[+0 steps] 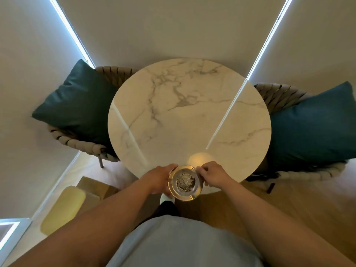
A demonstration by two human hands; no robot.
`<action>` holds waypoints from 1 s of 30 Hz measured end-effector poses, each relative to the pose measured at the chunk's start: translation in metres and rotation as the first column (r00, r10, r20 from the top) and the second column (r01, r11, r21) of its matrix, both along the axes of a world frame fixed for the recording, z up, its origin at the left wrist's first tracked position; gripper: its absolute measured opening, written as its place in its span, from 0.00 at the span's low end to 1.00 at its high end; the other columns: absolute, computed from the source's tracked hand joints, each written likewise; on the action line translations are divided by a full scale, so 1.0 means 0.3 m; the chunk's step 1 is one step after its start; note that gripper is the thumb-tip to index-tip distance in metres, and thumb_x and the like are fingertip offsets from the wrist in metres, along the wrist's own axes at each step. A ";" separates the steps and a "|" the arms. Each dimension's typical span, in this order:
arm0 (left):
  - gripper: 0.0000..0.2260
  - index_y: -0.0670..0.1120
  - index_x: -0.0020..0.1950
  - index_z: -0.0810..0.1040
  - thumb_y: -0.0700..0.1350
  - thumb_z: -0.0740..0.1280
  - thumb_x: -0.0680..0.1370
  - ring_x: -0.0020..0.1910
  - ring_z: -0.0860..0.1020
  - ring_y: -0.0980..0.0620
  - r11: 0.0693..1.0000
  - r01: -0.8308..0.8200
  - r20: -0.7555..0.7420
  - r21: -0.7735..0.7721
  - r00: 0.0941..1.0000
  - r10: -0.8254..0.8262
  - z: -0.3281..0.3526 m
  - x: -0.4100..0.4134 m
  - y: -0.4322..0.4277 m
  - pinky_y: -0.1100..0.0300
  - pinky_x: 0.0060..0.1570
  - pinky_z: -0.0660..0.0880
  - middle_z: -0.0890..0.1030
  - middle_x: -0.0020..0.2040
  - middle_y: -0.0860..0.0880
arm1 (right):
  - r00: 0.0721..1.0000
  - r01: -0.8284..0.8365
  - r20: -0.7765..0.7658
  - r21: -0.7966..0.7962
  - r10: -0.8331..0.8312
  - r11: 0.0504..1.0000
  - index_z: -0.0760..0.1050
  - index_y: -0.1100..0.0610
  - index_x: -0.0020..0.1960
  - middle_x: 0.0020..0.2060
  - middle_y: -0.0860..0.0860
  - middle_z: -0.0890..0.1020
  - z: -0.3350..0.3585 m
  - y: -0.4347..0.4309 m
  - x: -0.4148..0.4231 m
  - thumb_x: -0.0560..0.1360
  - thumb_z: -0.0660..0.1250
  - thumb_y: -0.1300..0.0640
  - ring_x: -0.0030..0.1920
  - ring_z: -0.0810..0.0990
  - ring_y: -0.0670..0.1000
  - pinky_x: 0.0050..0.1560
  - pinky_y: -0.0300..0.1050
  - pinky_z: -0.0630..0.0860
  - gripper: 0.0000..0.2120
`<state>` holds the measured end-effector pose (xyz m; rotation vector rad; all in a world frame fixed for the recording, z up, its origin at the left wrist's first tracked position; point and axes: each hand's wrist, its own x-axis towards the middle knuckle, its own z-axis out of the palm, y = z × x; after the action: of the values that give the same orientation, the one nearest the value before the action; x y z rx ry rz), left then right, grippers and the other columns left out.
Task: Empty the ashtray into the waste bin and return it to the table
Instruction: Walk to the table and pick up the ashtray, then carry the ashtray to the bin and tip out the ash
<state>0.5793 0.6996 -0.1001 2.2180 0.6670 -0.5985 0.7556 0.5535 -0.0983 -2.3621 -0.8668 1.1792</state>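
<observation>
A round glass ashtray (185,183) with grey ash in its bowl is at the near edge of the round marble table (188,112), partly past the rim. My left hand (159,179) grips its left side. On the right rim, my right hand (212,175) pinches it with the fingertips. Whether the ashtray rests on the table or is lifted off it I cannot tell. No waste bin is clearly in view.
Woven chairs with teal cushions stand left (77,105) and right (312,128) of the table. A cardboard box (94,186) and a yellow object (63,209) are on the wooden floor at lower left. Blinds close off the back.
</observation>
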 end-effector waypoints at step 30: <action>0.30 0.55 0.65 0.72 0.42 0.79 0.66 0.49 0.80 0.56 0.783 -0.617 0.140 -0.085 0.770 0.622 -0.028 -0.676 -0.022 0.58 0.50 0.78 0.80 0.51 0.56 | 0.893 -0.250 -0.375 0.046 0.248 0.967 0.76 0.59 0.47 0.35 0.60 0.79 0.044 0.308 -0.468 0.82 0.62 0.61 0.27 0.76 0.54 0.27 0.45 0.74 0.07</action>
<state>0.3765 0.6928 -0.1085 1.8218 1.2197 -0.0823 0.6154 0.6458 -0.0851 -1.9622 -1.0458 1.6690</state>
